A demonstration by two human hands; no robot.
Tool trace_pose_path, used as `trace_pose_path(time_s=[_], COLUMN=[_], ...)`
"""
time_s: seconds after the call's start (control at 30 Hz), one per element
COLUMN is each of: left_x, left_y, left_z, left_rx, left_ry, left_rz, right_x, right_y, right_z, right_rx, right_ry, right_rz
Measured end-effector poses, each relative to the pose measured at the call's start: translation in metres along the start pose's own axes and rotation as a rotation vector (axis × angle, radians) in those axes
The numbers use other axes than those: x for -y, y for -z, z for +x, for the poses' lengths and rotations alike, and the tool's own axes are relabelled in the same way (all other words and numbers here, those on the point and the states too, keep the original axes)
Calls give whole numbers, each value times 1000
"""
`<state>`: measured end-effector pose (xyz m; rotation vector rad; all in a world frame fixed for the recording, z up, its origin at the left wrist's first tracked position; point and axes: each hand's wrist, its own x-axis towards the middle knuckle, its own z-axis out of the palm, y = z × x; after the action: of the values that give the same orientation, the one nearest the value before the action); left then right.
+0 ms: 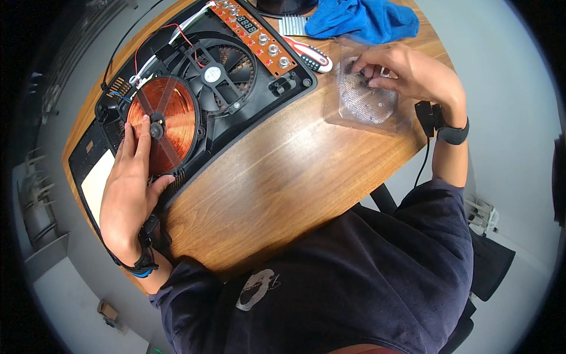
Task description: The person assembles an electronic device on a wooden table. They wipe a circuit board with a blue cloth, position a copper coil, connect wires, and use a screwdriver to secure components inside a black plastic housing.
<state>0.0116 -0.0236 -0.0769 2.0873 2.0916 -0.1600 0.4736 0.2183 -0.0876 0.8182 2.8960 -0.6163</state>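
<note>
An opened induction cooker lies at the left of the table, its black housing (233, 134) holding a round copper coil (184, 121) and a black fan (240, 75). My left hand (131, 180) rests on the coil, fingers stretched over the windings and thumb apart near the housing's edge. At the right, my right hand (407, 71) reaches over a clear plastic tray (365, 109) with a textured round middle. Its fingertips are bent together in a pinch inside the tray; whatever is between them is too small to make out.
An orange circuit board (259, 36) with buttons and a display lies along the housing's far side. Beyond it are a red-and-white handled tool (313, 56), a finned metal heat sink (293, 26) and a blue cloth (362, 21). Thin wires (168, 28) cross the housing.
</note>
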Motion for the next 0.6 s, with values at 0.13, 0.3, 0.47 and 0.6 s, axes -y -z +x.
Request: trace_pose_path(time_s=[0.13, 0.3, 0.47, 0.6], left_x=[-3, -8, -7, -21], left_y=[3, 7, 10, 14], left_z=[3, 10, 12, 10], left_rx=[10, 39, 60, 86], left_ry=[39, 100, 128, 164], left_rz=[10, 9, 80, 121], right_x=[-12, -17, -22, -11], right_y=[8, 14, 19, 21], right_z=[5, 18, 36, 48], right_rx=[54, 104, 115, 182], right_ry=[-53, -27, 78, 63], right_rz=[64, 9, -26, -31])
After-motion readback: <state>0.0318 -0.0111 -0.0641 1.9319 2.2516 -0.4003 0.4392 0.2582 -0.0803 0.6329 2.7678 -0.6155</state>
